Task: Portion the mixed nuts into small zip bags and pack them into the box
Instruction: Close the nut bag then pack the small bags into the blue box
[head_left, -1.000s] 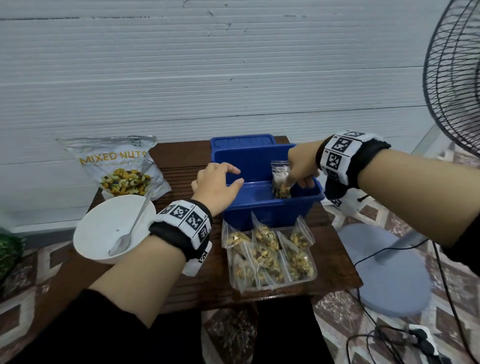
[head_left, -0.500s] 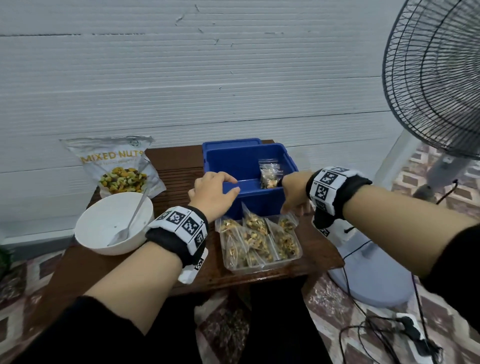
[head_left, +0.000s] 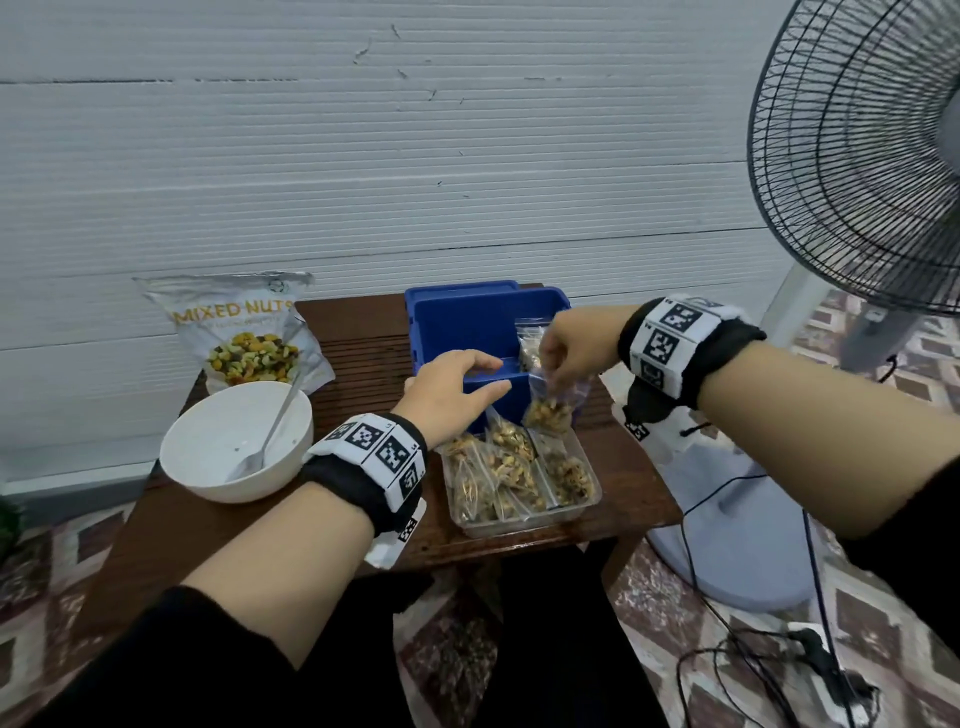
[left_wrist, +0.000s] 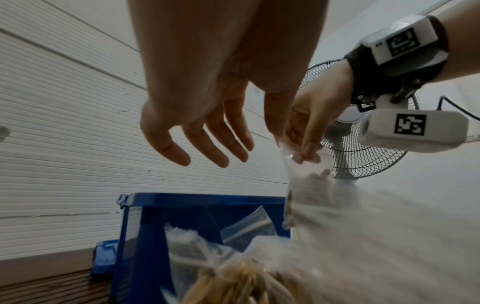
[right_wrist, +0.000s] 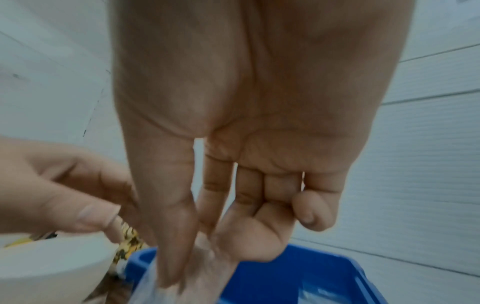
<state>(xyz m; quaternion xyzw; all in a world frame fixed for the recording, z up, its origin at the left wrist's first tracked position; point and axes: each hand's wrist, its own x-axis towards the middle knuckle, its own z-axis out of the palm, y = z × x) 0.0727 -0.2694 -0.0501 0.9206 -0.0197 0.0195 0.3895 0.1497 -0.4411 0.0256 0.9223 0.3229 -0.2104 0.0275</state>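
Low wooden table (head_left: 358, 332), against the wall. Blue box (head_left: 470, 325) at the far edge, toward the right corner, lid off or hinged back behind it; cannot tell which. One filled zip bag (head_left: 529, 343) already inside, leaning on the box's right wall.

Clear tray (head_left: 589, 501) at the near edge, directly in front of the box, holding the remaining filled bags (head_left: 498, 470), several of them, packed upright and overlapping.

White bowl (head_left: 208, 467) with spoon (head_left: 270, 436) at the left edge; mixed nuts pouch (head_left: 244, 332) at the far left corner, propped up.

Right hand (head_left: 569, 351): thumb and fingertips pinched on the zip end of one nut bag (head_left: 548, 405). The bag hangs from the pinch, long axis near vertical, nuts settled at the bottom. It sits above the gap between tray and box, its lower end lapping the box's near right corner.

Left hand (head_left: 449, 397): fingers loose and spread, holding nothing, hovering at the box's near rim, just left of the hanging bag.

Judgement: the box opening lies just beyond and slightly left of the pinch, so a short carry away from the body over the near rim, then lowering, should seat this bag beside the one inside. The right hand is the nearer hand and already has it.
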